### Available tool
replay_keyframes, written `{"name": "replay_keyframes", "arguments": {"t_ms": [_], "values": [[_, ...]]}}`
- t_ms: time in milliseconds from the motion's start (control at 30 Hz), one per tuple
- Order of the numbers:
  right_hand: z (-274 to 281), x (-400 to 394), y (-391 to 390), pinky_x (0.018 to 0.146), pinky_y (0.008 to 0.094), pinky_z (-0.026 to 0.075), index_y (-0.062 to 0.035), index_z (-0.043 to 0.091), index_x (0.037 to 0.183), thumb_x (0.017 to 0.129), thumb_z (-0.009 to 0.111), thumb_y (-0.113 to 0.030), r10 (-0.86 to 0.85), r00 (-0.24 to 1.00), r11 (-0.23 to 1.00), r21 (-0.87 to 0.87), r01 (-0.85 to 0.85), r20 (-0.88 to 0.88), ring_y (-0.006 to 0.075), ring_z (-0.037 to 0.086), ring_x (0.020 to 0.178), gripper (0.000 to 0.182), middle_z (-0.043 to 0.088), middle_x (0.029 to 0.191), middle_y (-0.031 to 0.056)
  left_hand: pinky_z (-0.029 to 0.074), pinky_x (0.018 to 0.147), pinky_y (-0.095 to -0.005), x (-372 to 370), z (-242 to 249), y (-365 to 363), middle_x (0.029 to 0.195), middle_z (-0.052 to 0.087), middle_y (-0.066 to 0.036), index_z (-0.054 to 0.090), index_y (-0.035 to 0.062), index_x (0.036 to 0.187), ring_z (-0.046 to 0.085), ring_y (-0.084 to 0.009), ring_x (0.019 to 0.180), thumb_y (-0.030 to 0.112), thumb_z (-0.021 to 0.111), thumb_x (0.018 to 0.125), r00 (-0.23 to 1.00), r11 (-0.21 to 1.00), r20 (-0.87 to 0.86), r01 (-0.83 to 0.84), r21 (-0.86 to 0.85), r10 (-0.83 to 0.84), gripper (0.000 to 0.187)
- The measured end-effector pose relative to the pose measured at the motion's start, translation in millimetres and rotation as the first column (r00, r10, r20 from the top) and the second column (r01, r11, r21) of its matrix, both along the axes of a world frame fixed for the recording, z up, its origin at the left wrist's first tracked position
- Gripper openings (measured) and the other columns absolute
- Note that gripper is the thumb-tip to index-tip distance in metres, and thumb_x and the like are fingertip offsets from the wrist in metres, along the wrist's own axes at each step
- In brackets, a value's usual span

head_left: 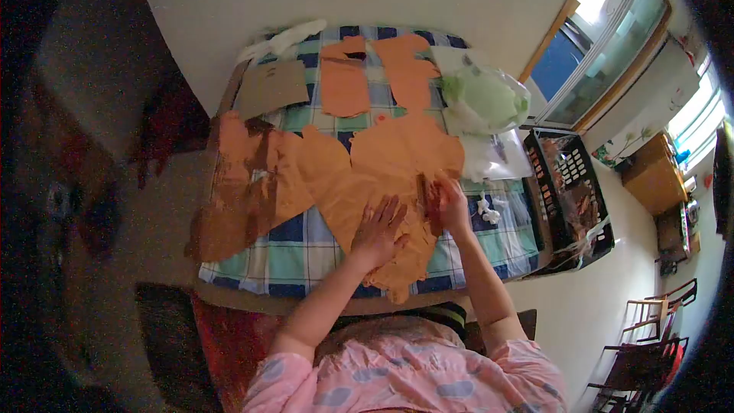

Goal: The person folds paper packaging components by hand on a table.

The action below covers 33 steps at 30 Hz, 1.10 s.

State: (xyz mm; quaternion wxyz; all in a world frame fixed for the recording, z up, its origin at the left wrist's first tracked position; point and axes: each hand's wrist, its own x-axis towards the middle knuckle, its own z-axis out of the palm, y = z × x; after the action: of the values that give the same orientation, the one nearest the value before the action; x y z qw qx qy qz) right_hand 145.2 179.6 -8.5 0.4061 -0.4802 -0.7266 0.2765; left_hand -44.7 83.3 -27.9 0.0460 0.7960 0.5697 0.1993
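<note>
A large flat orange piece (397, 145) with rounded edges, thin and creased, lies across the checked cloth on the table. My left hand (379, 233) rests flat on its lower part, fingers stretched out. At its right side my right hand (449, 205) is closed, the fingers pinched near a dark, narrow patch at the piece's edge. What that hand grips is too blurred to make out. To the left lies another shiny orange-brown piece (252, 191), which meets or overlaps the large one.
Two smaller orange pieces (344, 88) (409, 69) and a cardboard sheet (274, 90) lie at the back. A clear plastic bag with pale green contents (485, 95) sits back right. A small white item (489, 208) lies near my right hand. A black crate (573, 176) stands beyond the table's right edge.
</note>
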Motion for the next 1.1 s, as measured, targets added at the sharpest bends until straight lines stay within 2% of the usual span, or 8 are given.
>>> {"name": "replay_keyframes", "arguments": {"t_ms": [33,167,267,367,567,667,767,1100], "values": [[-8.2,1.9,-0.7,0.097,0.0401,0.041,-0.0031,0.054,0.123,0.081,0.056,-0.008,-0.054,0.965,0.975,0.221,-0.004,0.255,0.0298,0.051,0.115,0.043,0.054,0.127,0.0136,0.017,0.110,-0.0527,0.4,0.6,0.8,0.146,0.029,-0.015,0.039,0.0060,0.137,0.022,-0.0296,0.138,0.041,0.053,0.086,1.000,1.000,0.026,0.000,-0.007,0.000,0.063],[-39.2,12.3,0.7,0.108,0.0449,0.028,-0.0056,0.055,0.123,0.079,0.058,-0.014,-0.087,0.899,0.934,0.349,-0.076,0.429,0.0327,0.038,0.128,0.046,0.047,0.135,0.0134,0.017,0.110,-0.0522,-0.4,1.1,-2.0,0.146,0.031,-0.016,0.040,0.0061,0.136,0.024,-0.0298,0.138,0.041,0.054,0.086,0.998,1.000,0.061,0.007,-0.031,-0.005,0.062],[-25.2,3.1,-13.9,0.108,0.0476,0.027,0.0015,0.054,0.121,0.076,0.057,-0.008,-0.055,0.814,0.951,0.279,-0.134,0.578,0.0353,0.042,0.125,0.046,0.050,0.129,0.0196,0.017,0.111,-0.0518,-1.1,2.0,-1.8,0.146,0.031,-0.016,0.040,0.0064,0.136,0.024,-0.0295,0.138,0.041,0.054,0.085,0.998,1.000,0.059,0.012,0.013,-0.012,0.063],[-34.1,7.9,-10.4,0.111,0.0514,0.020,-0.0072,0.050,0.128,0.082,0.054,-0.017,0.167,0.662,0.969,0.003,-0.248,0.730,0.0305,0.037,0.131,0.048,0.046,0.137,0.0107,0.017,0.111,-0.0515,-0.1,1.0,0.3,0.145,0.031,-0.017,0.040,0.0058,0.136,0.023,-0.0294,0.138,0.041,0.056,0.085,0.999,0.999,0.031,0.010,0.040,-0.011,0.064],[8.2,-14.6,-31.0,0.109,0.0504,0.022,-0.0065,0.045,0.133,0.086,0.051,-0.012,0.134,0.753,0.931,0.179,-0.319,0.644,0.0271,0.037,0.131,0.048,0.046,0.137,0.0101,0.022,0.108,-0.0519,-1.4,3.7,3.0,0.135,0.042,-0.017,0.047,0.0029,0.126,0.037,-0.0324,0.128,0.032,0.056,0.085,0.997,1.000,0.076,0.024,0.001,-0.024,0.051],[7.9,-16.3,-30.1,0.109,0.0502,0.022,-0.0073,0.047,0.132,0.086,0.051,-0.012,0.125,0.764,0.935,0.183,-0.304,0.633,0.0276,0.037,0.131,0.046,0.046,0.137,0.0105,0.027,0.105,-0.0515,-2.3,13.5,8.4,0.128,0.048,-0.016,0.049,0.0026,0.122,0.045,-0.0328,0.119,0.027,0.055,0.086,0.846,0.996,0.530,-0.084,0.036,0.052,0.044],[-4.2,-11.9,-26.8,0.110,0.0546,0.015,-0.0091,0.051,0.128,0.085,0.054,-0.020,0.158,0.803,0.925,0.198,-0.323,0.575,0.0248,0.037,0.132,0.045,0.045,0.138,0.0103,0.039,0.100,-0.0393,2.9,41.7,23.7,0.128,0.049,-0.016,0.051,0.0060,0.124,0.045,-0.0352,0.121,0.019,0.056,0.086,0.941,0.963,0.339,-0.078,0.256,-0.014,0.040],[-3.8,-14.4,-21.3,0.100,0.0473,0.033,-0.0068,0.053,0.124,0.085,0.055,-0.013,0.115,0.856,0.945,0.210,-0.250,0.503,0.0308,0.046,0.120,0.040,0.054,0.124,0.0145,0.020,0.108,-0.0529,-0.5,-0.6,54.0,0.145,0.033,-0.013,0.041,0.0120,0.136,0.028,-0.0313,0.135,0.032,0.047,0.090,0.993,0.993,0.012,-0.114,0.016,0.114,0.051]]}}
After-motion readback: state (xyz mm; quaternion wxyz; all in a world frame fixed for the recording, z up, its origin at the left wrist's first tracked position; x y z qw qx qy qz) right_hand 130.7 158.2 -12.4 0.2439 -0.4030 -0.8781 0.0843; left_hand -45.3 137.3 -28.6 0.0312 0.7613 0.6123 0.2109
